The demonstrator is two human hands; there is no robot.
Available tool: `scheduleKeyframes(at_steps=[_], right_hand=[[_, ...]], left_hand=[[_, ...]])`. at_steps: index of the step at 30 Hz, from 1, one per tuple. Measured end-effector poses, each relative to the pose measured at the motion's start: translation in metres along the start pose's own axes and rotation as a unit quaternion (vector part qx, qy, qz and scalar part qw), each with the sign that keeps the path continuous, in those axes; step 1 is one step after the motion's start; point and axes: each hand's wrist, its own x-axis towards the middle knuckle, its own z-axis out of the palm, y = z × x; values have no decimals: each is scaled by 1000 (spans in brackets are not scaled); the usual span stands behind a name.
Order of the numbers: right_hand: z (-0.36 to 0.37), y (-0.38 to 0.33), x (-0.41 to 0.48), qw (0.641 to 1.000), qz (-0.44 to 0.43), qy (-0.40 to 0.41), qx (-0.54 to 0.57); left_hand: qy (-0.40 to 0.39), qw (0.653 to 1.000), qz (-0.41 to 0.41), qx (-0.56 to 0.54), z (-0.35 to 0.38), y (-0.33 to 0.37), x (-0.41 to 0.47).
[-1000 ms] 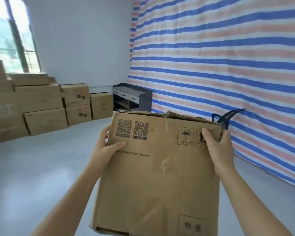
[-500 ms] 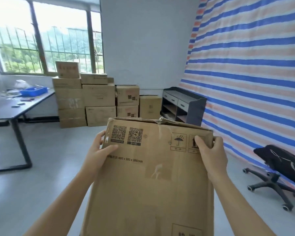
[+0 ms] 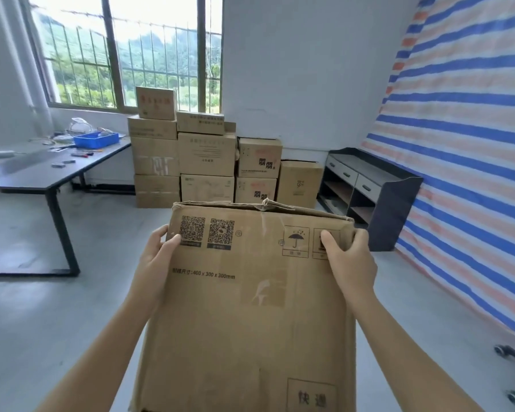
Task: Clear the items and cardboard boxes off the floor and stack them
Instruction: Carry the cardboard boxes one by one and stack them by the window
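Bare floor [image 3: 101,292] runs ahead of me between the table [image 3: 36,173] left and shelf unit [image 3: 393,203] right, ending at the stacked boxes [image 3: 205,156].

Carried box: cardboard box [image 3: 250,307] held upright by left hand [image 3: 153,263] and right hand [image 3: 350,267].
Ahead: stacked boxes [image 3: 205,156] below the window.
Left: bench [image 3: 36,171], blue tray [image 3: 95,140], perhaps pens.
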Motion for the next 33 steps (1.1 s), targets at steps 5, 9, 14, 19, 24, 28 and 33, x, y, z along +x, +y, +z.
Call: scheduleKeyframes(at_steps=[5, 9, 14, 19, 24, 28, 33], right_hand=[[50, -11, 88, 999, -29, 17, -28], [83, -1, 143, 997, -36, 56, -48], [136, 3, 218, 995, -57, 58, -60], [206, 7, 303, 995, -79, 32, -53], [294, -4, 412, 994, -102, -9, -35], [365, -23, 487, 992, -117, -42, -2], [448, -39, 556, 988, -136, -65, 42]], left_hand=[[-11, 999, -23, -21, 26, -28, 106], [-17, 999, -23, -31, 54, -51, 165], [10, 1000, -22, -16, 76, -77, 245], [40, 999, -18, 4, 90, -107, 341], [71, 997, 10, 32, 99, -127, 460], [118, 991, 19, 53, 91, -134, 547], [167, 983, 43, 60, 78, -147, 636]])
